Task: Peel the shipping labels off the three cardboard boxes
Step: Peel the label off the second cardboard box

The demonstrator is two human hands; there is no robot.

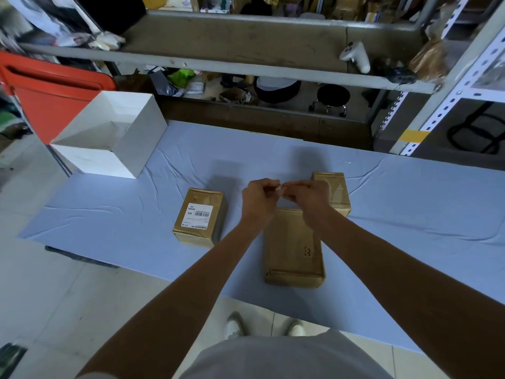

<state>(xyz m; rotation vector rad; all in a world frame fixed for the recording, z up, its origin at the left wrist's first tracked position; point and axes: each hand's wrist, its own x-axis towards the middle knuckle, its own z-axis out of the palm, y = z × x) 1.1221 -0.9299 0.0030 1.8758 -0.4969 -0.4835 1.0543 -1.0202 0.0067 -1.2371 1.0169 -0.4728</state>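
Note:
Three brown cardboard boxes lie on the blue table. The left box carries a white shipping label on its top. The middle box shows a bare top, and so does the right box, partly hidden behind my right hand. Above the middle box, my left hand and my right hand meet, both pinching a small crumpled piece of white label between their fingertips.
An open white box stands at the table's back left, with a red bin behind it. A grey shelf rail runs across the back. The blue table cover stretches out to the right.

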